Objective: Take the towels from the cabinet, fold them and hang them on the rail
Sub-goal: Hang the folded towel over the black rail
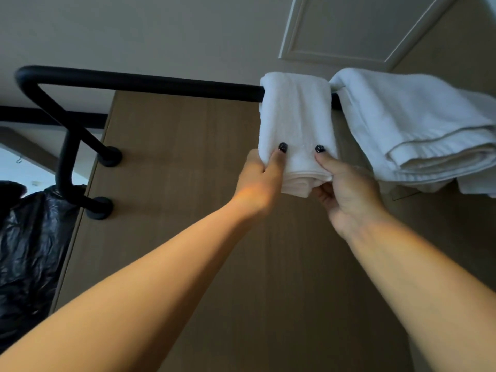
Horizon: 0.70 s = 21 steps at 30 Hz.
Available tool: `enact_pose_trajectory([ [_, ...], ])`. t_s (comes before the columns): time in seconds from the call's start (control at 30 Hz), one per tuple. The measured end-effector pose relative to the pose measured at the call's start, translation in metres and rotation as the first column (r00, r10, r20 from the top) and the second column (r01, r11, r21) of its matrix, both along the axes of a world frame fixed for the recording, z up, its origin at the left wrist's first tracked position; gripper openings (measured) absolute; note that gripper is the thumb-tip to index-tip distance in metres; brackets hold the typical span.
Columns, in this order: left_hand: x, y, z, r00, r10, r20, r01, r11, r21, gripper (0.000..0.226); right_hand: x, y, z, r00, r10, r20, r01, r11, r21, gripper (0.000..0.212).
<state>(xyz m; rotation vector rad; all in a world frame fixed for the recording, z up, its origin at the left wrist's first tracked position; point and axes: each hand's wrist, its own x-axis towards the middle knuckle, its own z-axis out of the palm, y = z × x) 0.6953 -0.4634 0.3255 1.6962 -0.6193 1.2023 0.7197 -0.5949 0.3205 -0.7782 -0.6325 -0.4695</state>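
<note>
Small white folded towel (296, 124) draped over the black rail (150, 83), hanging down in front of the wooden panel (188, 157), lower edge showing several stacked layers. Gripped at that lower edge from both sides. Left hand (261, 178) at the bottom left corner: thumb laid flat on the front face (dark-painted nail showing), other fingers wrapped behind the cloth and out of sight, so pinching the towel. Right hand (346, 189) at the bottom right corner: thumb likewise pressed on the front, remaining fingers curled under and behind the folded hem, clasping it. Both arms stretched up and forward.

Just beside it, to the right on the same rail, a larger white towel (413, 124), folded thick, layered edges facing the camera, a narrow strip of bare rail between the two. Rail running left, bending down at its end to two round mounts (108, 157) fixed to the panel. Further left and lower, a crumpled black plastic bag (29, 237). Above, pale ceiling with a framed panel (349, 28).
</note>
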Motion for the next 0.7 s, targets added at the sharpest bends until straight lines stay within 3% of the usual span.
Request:
enact_pose_trajectory([
  [0.1, -0.008, -0.006, 0.002, 0.998, 0.065, -0.019, -0.065, 0.998, -0.018, 0.066, -0.006, -0.003, 0.003, 0.998, -0.051, -0.036, 0.047, 0.995, -0.083, 0.045],
  [0.23, -0.016, -0.012, 0.008, 0.984, 0.122, -0.131, -0.121, 0.993, 0.015, 0.078, -0.020, -0.011, 0.005, 0.997, -0.043, -0.068, 0.023, 0.964, -0.266, 0.017],
  [0.37, -0.030, -0.022, 0.011, 0.970, 0.108, -0.219, -0.115, 0.993, -0.018, 0.078, -0.034, -0.005, -0.008, 0.990, -0.061, -0.126, 0.019, 0.952, -0.305, 0.047],
  [0.5, -0.039, -0.027, 0.014, 0.958, 0.087, -0.275, -0.101, 0.994, -0.034, 0.077, -0.056, -0.002, -0.019, 0.981, -0.085, -0.172, 0.032, 0.956, -0.291, 0.053],
  [0.6, -0.051, -0.022, 0.009, 0.954, 0.071, -0.290, -0.074, 0.997, -0.002, 0.080, -0.074, -0.001, -0.027, 0.955, -0.260, -0.145, 0.192, 0.910, -0.368, 0.052],
  [0.7, -0.072, -0.008, -0.004, 0.927, 0.159, -0.340, -0.120, 0.984, 0.132, 0.083, -0.093, 0.008, -0.040, 0.850, -0.523, -0.068, 0.407, 0.732, -0.546, 0.060],
])
